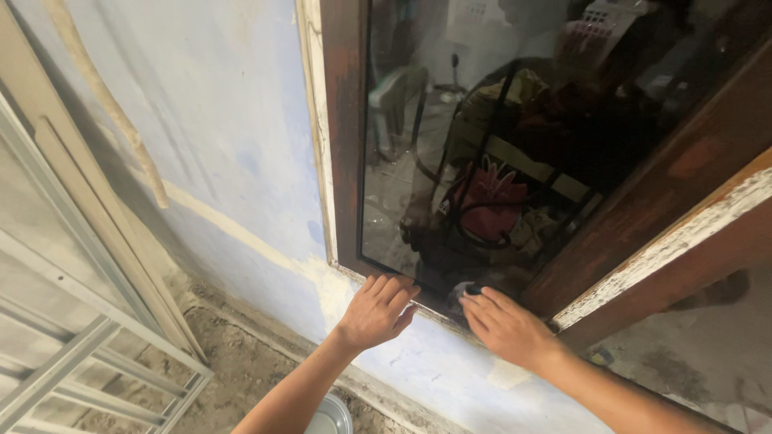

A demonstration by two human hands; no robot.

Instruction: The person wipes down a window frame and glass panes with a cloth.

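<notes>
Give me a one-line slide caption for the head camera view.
Both hands, left hand and right hand, rest on the bottom edge of a dark wood window frame in a pale blue wall.

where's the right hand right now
In the head view, the right hand rests lower centre-right on the bottom edge of the brown window frame, just right of the left hand.
</notes>
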